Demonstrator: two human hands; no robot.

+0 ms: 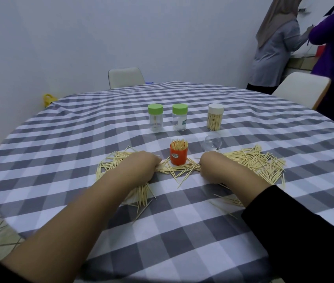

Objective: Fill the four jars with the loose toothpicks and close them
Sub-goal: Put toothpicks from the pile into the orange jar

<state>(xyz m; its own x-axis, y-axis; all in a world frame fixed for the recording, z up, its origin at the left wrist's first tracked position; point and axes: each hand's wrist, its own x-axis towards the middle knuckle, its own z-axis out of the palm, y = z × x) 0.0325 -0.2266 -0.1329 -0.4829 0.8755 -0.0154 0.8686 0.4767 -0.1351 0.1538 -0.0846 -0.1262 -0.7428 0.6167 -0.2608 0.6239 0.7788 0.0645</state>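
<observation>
Open orange jar [178,156] full, upright amid loose toothpicks [254,162].

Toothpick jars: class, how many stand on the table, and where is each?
4. Two green-lidded jars stand at the back, a white-lidded jar to their right, and an open orange jar stands nearer, between the hands. None seems hidden.

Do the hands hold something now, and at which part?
It cannot be told. The left hand and the right hand lie on the loose toothpicks beside the orange jar, fingers hidden.
</observation>
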